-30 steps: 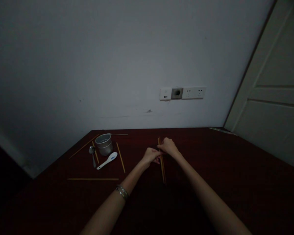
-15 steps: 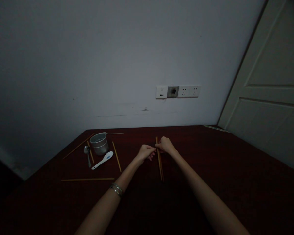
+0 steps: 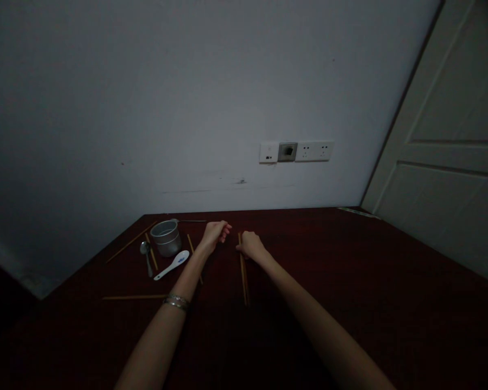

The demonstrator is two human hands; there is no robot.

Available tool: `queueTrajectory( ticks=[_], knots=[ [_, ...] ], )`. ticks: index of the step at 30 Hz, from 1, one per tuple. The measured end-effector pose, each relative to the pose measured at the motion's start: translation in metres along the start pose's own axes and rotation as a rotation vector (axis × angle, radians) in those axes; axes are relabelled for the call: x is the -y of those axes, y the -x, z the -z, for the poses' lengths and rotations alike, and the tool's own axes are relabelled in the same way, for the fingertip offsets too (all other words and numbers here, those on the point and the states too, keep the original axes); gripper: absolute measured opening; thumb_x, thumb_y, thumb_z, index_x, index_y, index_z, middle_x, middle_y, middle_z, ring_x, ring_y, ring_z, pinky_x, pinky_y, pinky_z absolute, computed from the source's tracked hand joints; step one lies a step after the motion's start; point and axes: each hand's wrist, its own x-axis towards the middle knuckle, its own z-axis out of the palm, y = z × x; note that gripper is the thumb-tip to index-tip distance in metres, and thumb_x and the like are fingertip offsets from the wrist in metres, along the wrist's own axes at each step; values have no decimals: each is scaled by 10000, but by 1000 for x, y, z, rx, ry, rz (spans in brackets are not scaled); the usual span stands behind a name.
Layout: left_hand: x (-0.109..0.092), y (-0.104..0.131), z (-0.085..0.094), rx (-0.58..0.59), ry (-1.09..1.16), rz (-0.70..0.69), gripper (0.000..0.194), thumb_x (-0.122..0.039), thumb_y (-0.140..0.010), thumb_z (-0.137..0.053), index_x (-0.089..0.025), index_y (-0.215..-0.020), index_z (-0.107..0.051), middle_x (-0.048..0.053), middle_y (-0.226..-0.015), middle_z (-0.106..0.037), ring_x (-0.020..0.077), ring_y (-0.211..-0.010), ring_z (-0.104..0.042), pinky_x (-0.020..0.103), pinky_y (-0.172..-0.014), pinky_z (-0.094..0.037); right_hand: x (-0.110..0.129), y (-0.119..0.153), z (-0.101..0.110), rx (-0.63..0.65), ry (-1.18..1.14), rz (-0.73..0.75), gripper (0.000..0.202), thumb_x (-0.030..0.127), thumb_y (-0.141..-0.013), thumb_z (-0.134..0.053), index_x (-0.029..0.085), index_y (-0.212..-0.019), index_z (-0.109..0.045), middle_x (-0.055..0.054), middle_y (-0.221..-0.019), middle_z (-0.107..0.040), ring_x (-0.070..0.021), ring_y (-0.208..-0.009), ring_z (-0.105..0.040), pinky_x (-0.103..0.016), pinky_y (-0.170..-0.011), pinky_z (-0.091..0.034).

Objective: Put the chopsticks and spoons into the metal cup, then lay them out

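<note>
My right hand (image 3: pixel 251 245) is closed round the upper part of a small bundle of chopsticks (image 3: pixel 244 279), whose lower ends point toward me. To its left, my left hand (image 3: pixel 216 234) hovers above the table with fingers loosely curled and slightly apart, nothing visible in it. Beneath my left forearm lies a single chopstick (image 3: pixel 190 244), partly covered. Further left stands a metal pot (image 3: pixel 166 238), with a white spoon (image 3: pixel 173 265) in front of it and a metal spoon (image 3: pixel 148 260) beside it.
Another chopstick (image 3: pixel 132 241) lies along the left edge of the dark red table (image 3: pixel 309 271), and one (image 3: pixel 134 297) lies crosswise nearer me. A thin-handled utensil (image 3: pixel 192 221) is behind the pot. The wall with sockets (image 3: pixel 305 152) bounds the back.
Both hands have shifted left, the left hand farther, so a gap now separates them. The bundle has moved left with my right hand, and my left hand has come off it.
</note>
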Motion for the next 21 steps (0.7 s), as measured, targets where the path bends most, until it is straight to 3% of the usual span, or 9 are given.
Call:
queueTrajectory(
  ticks=[5,21],
  knots=[
    [7,0,2,-14,-35,14,200,-269,-666,-484,-110,-608,-590,-13,-482,-495,48,-356,-384,177,-349,-269,11,4,-9,-75,119,78,249,192,-726,-576,99,-952,-621,-183,-961,-647,-252,-912,-618,-296,-744,-463],
    [19,-2,10,-30,-28,56,175,-212,-667,-472,-104,-597,-589,-11,-472,-494,51,-345,-387,178,-345,-275,13,14,-22,-128,195,97,221,140,-797,-470,98,-917,-650,-181,-893,-656,-263,-815,-641,-311,-654,-493]
  ],
)
